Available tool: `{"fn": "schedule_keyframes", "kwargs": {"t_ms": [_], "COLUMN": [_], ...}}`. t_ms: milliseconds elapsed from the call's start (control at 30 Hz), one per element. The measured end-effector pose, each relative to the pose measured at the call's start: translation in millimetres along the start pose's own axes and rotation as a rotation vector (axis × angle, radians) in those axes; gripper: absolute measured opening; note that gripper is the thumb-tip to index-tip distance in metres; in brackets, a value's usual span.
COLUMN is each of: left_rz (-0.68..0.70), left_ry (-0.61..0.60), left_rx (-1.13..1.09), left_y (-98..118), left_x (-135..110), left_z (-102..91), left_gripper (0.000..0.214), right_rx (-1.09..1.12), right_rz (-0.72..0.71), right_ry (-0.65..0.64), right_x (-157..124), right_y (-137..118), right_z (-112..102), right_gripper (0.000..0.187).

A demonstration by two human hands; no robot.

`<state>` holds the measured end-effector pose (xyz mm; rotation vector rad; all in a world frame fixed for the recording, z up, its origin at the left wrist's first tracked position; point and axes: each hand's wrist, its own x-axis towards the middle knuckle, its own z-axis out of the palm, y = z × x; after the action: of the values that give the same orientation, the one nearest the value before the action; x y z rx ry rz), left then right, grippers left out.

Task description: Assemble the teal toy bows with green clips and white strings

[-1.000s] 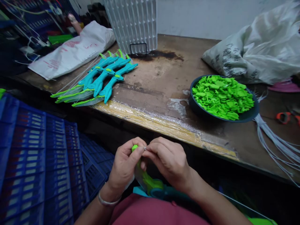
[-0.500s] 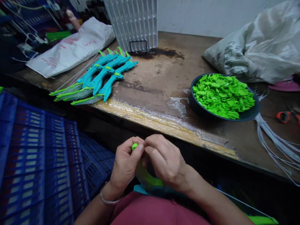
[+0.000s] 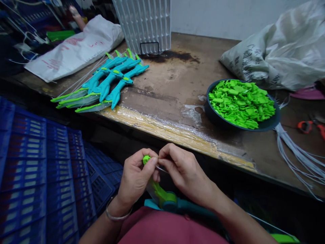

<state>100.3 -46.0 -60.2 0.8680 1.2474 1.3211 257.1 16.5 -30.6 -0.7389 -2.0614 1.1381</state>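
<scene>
Beside the blue slatted plastic crate, your left hand has its fingers closed on the green tip of a green-and-teal plastic toy piece, which rises from your lap, below the table edge. Your right hand fingers pinch a thin pale strand at that tip.

Thin silver bangle on left wrist; forearms bare; maroon garment, possibly shirt, below.
</scene>
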Motion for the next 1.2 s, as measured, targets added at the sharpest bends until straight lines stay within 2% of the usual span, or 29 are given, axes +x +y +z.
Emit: {"fn": "schedule_keyframes", "kwargs": {"t_ms": [133,267,367,533,667,767,933,1200], "left_rz": [-0.049,-0.086,-0.103,-0.148,-0.165,-0.147,-0.075,-0.087], "left_ry": [-0.103,-0.206,-0.227,-0.222,-0.226,-0.240,-0.211,-0.179], "left_rx": [-0.029,-0.115,-0.178,-0.227,-0.250,-0.269,-0.299,-0.286], "left_y": [1,2,2,2,2,2,-2,-5], "left_x": [4,9,11,11,11,12,13,13], "left_z": [-6.1,-8.1,-6.0,-3.2,-3.4,-2.4,1.1,2.0], "left_gripper": [0.022,0.025,0.029,0.030,0.031,0.031,0.028,0.027], "right_rx": [-0.091,-0.209,-0.322,-0.515,-0.659,-0.672,-0.597,-0.575], "right_rz": [-0.103,-0.304,-0.445,-0.594,-0.709,-0.693,-0.556,-0.402], "right_ry": [0.138,0.209,0.226,0.190,0.219,0.207,0.210,0.262], "right_x": [-2,-5,-7,-9,-8,-6,-4,-13], "right_y": [8,18,21,20,21,24,28,36], "right_z": [7,15,18,15,11,12,18,21], "right_gripper": [0.010,0.009,0.010,0.022,0.023,0.019,0.013,0.008]}}
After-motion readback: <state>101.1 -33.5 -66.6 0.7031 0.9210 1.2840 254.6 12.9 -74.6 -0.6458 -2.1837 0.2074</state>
